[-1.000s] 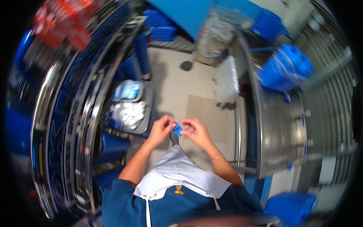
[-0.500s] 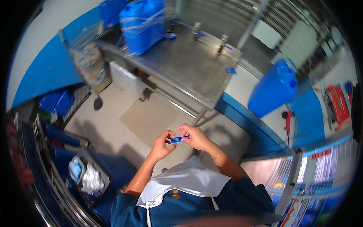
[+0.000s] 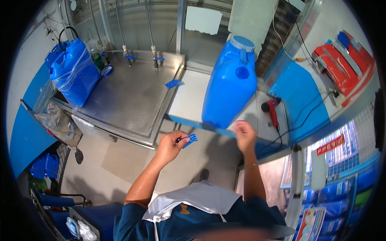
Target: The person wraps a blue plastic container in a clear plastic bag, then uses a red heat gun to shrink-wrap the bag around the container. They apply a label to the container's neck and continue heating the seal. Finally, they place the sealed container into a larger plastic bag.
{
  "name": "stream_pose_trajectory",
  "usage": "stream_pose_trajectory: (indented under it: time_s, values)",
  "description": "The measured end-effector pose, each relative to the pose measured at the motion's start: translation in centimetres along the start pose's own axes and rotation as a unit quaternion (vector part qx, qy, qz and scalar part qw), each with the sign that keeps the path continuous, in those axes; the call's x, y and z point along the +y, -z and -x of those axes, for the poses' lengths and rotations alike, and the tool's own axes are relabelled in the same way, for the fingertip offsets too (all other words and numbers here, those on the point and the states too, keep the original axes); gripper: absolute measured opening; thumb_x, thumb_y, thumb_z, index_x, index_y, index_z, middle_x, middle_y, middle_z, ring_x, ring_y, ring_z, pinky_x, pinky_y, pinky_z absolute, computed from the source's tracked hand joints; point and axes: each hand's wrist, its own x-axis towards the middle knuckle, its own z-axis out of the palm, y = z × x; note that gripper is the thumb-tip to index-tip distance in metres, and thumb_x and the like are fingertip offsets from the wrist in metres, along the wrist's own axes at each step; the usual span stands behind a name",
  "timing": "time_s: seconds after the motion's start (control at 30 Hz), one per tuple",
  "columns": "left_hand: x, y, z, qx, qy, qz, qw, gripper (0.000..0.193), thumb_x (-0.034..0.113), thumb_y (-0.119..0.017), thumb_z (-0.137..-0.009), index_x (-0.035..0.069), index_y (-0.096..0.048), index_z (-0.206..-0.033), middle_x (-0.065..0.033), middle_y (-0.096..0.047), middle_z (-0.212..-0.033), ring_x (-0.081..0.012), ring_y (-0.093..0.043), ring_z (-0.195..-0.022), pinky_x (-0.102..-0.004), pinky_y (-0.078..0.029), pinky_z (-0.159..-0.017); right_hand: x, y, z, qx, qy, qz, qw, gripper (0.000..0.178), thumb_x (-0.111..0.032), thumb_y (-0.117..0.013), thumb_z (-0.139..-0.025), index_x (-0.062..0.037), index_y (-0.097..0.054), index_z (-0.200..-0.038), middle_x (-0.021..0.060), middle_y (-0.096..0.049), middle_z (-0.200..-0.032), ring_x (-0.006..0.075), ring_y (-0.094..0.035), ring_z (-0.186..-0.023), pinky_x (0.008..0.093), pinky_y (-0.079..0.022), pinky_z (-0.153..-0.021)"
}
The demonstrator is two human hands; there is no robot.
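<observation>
My left hand (image 3: 171,146) is closed, pinching a small blue printed plastic strip (image 3: 192,139) between thumb and fingers. Its free end sticks out to the right. Farther right, my right hand (image 3: 245,136) is raised with curled, slightly blurred fingers; a pale patch shows at their tips, too unclear to name. That hand is by the lower right side of a large blue plastic jerrycan (image 3: 225,94), which stands on a white tiled ledge (image 3: 185,96). Whether they touch cannot be made out. Another piece of blue printed plastic (image 3: 172,83) lies at the steel table's right edge.
The steel table (image 3: 124,100) has taps (image 3: 155,58) at its back and a film-wrapped blue jerrycan (image 3: 76,74) at left. A red heat gun (image 3: 272,110) with a cord rests on the ledge. A red case (image 3: 341,68) is at far right, a dark bin (image 3: 102,217) lower left.
My view has swung right. My hands, earlier together on the blue strip, are now apart: the left keeps it while the right has moved toward the large jerrycan.
</observation>
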Motion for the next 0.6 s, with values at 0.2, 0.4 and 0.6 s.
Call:
stream_pose_trajectory:
  time_s: [0.2,0.4,0.6]
  values:
    - [8.1,-5.7,-12.9,0.202,-0.163,-0.074,0.963,0.01,0.008,-0.073,-0.082,-0.001,-0.068,-0.086,-0.011,-0.066,-0.071,-0.0151,-0.059,-0.058,-0.0267,-0.044,-0.052,21.6,18.0,-11.8,0.132,-0.134,0.333,0.924,0.026,-0.007,-0.068,-0.075,-0.0038,-0.065,-0.1,0.0151,-0.065,-0.089,0.0309,-0.061,-0.091,0.0409,-0.05,-0.083]
    - [11.4,-9.0,-19.3,0.309,-0.182,-0.159,0.92,0.012,0.007,-0.074,-0.081,0.001,-0.064,-0.085,-0.0088,-0.068,-0.07,-0.0113,-0.057,-0.053,-0.0248,-0.043,-0.048,31.2,22.6,-15.3,0.081,-0.32,0.502,0.799,0.042,-0.02,-0.065,-0.081,-0.0106,-0.055,-0.12,0.0225,-0.056,-0.112,0.042,-0.055,-0.108,0.0528,-0.048,-0.091]
    - [11.9,-10.0,-19.7,0.214,-0.051,-0.054,0.974,0.019,0.017,-0.073,-0.085,0.0,-0.063,-0.084,-0.0028,-0.063,-0.075,-0.0097,-0.056,-0.067,-0.0241,-0.045,-0.061,35.3,22.5,-16.5,0.042,-0.331,0.503,0.797,0.065,-0.018,-0.071,-0.075,-0.0144,-0.041,-0.133,0.0215,-0.054,-0.119,0.0431,-0.053,-0.114,0.0547,-0.047,-0.093]
